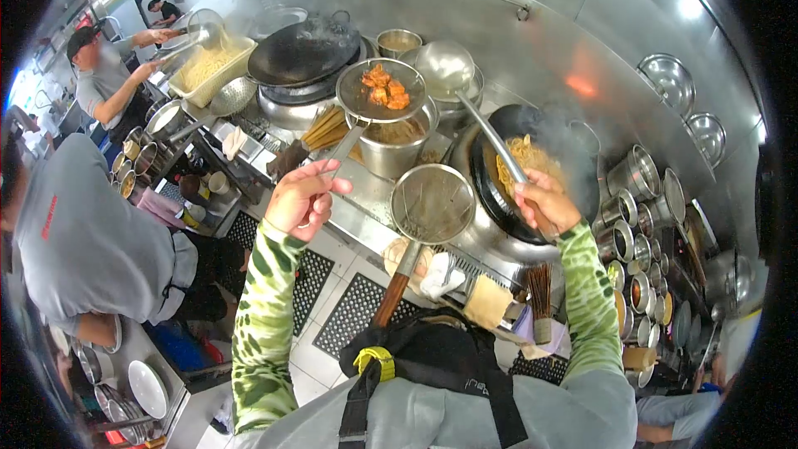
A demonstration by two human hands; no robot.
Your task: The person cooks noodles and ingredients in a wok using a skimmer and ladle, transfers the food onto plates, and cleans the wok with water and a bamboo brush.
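Observation:
My right hand (547, 204) is wrapped round the handle of a large ladle (446, 66), whose bowl is raised over the pots at the back. Below it, noodles (525, 165) lie in a steaming black wok (490, 199). My left hand (304, 199) has its fingers loosely bent and apart, beside the handle of a strainer (384, 90). That strainer rests over a steel pot (391, 154) and bears orange-red pieces (385, 88). Between my hands is a second mesh strainer (432, 204), its wooden handle pointing towards me.
An empty-looking dark wok (303, 54) sits at the back left. A person (108, 87) lifts noodles over a tray (204, 71) there; another person in grey (100, 233) bends at the left. Steel containers (619, 241) crowd the right side. A brush (540, 303) stands near the front edge.

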